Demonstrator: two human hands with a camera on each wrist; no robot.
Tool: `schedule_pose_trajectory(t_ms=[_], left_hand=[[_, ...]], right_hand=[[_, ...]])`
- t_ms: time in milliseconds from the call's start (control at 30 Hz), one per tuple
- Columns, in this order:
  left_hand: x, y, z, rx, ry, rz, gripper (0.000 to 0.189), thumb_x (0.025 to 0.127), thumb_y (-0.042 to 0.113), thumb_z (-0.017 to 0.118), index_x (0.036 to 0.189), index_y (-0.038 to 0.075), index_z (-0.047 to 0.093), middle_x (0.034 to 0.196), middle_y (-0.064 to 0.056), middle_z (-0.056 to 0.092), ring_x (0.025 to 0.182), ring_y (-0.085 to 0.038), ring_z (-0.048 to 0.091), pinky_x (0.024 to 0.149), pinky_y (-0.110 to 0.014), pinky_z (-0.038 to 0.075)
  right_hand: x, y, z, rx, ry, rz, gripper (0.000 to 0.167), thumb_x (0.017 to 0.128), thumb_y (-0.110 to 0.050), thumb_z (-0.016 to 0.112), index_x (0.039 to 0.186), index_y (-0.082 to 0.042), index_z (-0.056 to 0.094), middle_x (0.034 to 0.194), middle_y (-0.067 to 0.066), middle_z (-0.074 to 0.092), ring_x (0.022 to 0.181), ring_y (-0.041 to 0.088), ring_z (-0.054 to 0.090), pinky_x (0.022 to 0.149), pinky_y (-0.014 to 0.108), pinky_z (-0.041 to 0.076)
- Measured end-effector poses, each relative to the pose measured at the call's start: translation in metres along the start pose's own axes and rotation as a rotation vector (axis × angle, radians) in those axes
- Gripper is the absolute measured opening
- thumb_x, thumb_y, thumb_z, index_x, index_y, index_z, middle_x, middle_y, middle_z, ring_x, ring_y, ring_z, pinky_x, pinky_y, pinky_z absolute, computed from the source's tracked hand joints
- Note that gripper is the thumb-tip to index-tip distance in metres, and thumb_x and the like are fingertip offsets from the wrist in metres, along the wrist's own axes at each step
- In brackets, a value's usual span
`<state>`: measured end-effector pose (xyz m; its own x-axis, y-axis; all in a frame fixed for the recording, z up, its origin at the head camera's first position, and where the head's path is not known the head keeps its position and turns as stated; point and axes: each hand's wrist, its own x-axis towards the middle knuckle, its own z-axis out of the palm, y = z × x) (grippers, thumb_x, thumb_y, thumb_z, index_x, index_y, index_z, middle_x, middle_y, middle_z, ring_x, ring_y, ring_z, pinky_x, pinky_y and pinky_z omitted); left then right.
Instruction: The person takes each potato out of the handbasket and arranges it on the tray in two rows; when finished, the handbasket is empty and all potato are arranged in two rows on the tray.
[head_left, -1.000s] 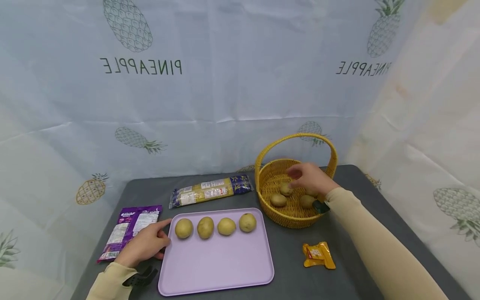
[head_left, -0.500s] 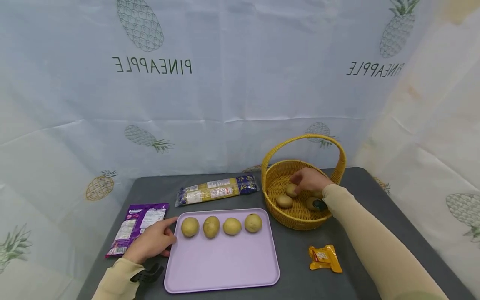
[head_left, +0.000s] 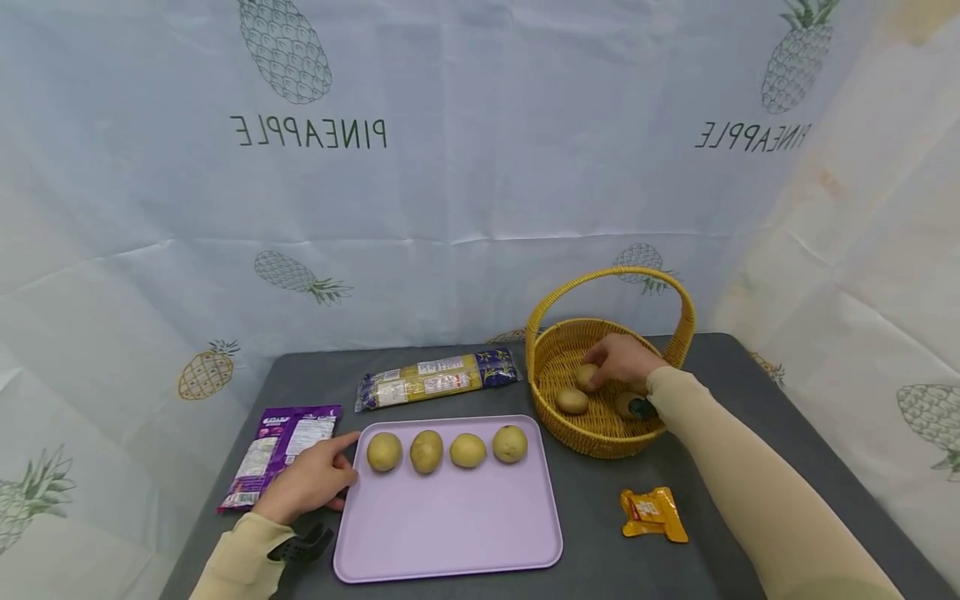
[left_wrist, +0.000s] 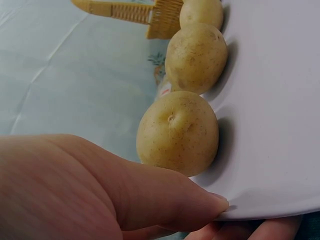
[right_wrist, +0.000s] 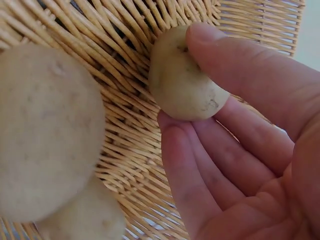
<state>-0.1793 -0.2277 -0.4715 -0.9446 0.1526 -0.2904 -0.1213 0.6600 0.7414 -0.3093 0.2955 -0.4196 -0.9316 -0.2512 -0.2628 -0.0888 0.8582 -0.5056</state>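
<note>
Inside the yellow wicker basket (head_left: 600,447), my right hand (head_left: 624,362) holds a potato (right_wrist: 182,82) between thumb and fingers. Two more potatoes show close by in the right wrist view, one large potato (right_wrist: 47,132) partly covering the other (right_wrist: 90,215). My left hand (head_left: 311,477) is at the left edge of the lilac tray (head_left: 450,533). In the left wrist view its thumb (left_wrist: 185,202) lies on the tray's rim and fingers reach underneath, pinching it. Along the tray's far side several potatoes (head_left: 427,452) stand in a row.
Behind the tray lies a long yellow and blue packet (head_left: 438,379). A purple bag (head_left: 281,454) is beside the left hand. On the grey table (head_left: 600,567), a small orange packet (head_left: 652,514) lies right of the tray. The basket's tall handle (head_left: 611,273) arches over its opening.
My right hand has gone lower into the basket and its fingers have closed on a potato. The left hand keeps its place at the tray. The head view has shifted slightly.
</note>
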Motion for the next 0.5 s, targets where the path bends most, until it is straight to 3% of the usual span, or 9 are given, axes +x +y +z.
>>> schedule_pose_trajectory(t_ms=[267, 500], left_hand=[[-0.005, -0.002, 0.000, 0.004, 0.014, 0.007, 0.075, 0.088, -0.001, 0.068, 0.160, -0.006, 0.046, 0.087, -0.009, 0.060, 0.064, -0.020, 0.064, 0.056, -0.036, 0.065], [-0.003, 0.000, 0.001, 0.011, 0.019, 0.015, 0.074, 0.088, -0.001, 0.067, 0.159, -0.005, 0.047, 0.088, -0.010, 0.061, 0.063, -0.021, 0.063, 0.056, -0.035, 0.064]], right_hand=[[-0.024, -0.031, -0.006, 0.034, 0.091, -0.071, 0.051, 0.093, -0.026, 0.085, 0.139, -0.006, 0.073, 0.133, 0.015, 0.074, 0.122, 0.034, 0.069, 0.101, 0.053, 0.060], [-0.061, -0.072, 0.016, 0.093, 0.206, -0.168, 0.048, 0.089, -0.032, 0.089, 0.131, -0.012, 0.078, 0.116, 0.005, 0.079, 0.107, 0.023, 0.074, 0.093, 0.046, 0.064]])
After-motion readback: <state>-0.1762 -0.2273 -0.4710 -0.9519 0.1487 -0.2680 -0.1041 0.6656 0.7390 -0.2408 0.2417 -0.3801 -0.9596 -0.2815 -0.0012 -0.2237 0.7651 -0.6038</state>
